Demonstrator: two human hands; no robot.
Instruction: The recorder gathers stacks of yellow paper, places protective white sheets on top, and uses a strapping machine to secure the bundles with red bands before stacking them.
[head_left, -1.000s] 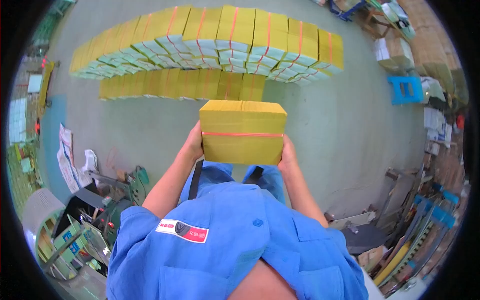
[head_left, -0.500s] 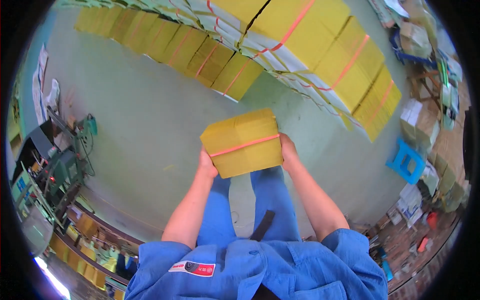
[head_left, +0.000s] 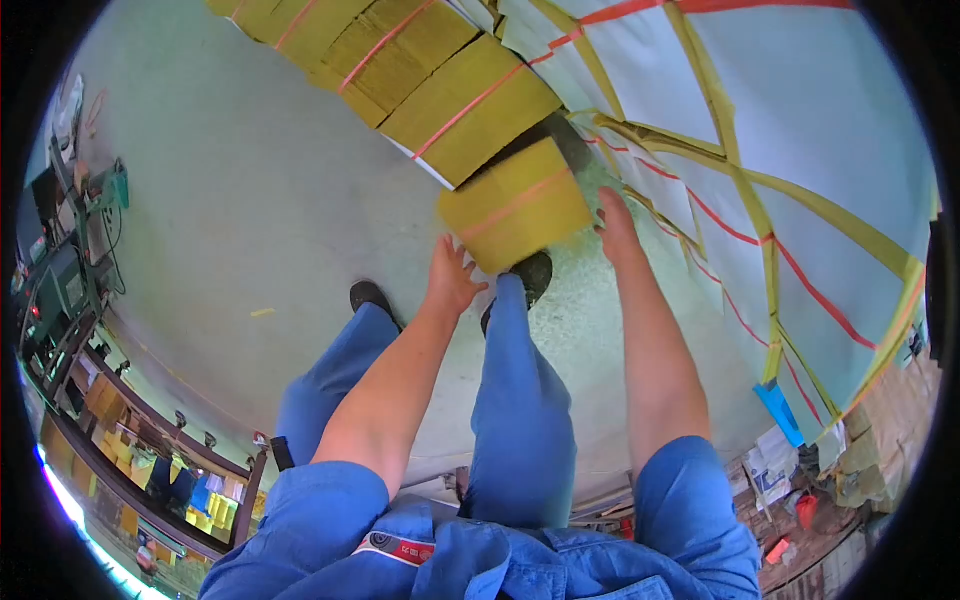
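Observation:
A yellow-brown carton (head_left: 518,205) with a pink strap round it is low over the floor, slightly blurred, at the near end of a row of similar strapped cartons (head_left: 470,110). Just off its lower left side is my left hand (head_left: 455,276), fingers spread and holding nothing. My right hand (head_left: 615,220) is to the right of the carton, apart from it, with its fingers stretched out. Whether the carton's underside touches the floor is hidden.
A tall white-sided stack (head_left: 800,180) with yellow edges and red straps rises close on the right. Below it is a blue plastic stool (head_left: 778,412). Machinery on a frame (head_left: 70,260) stands at the left, and grey floor (head_left: 230,210) lies between.
Both hands have let go of the carton, which has moved forward to the row's near end. I have stepped nearer the stacks, with one foot forward.

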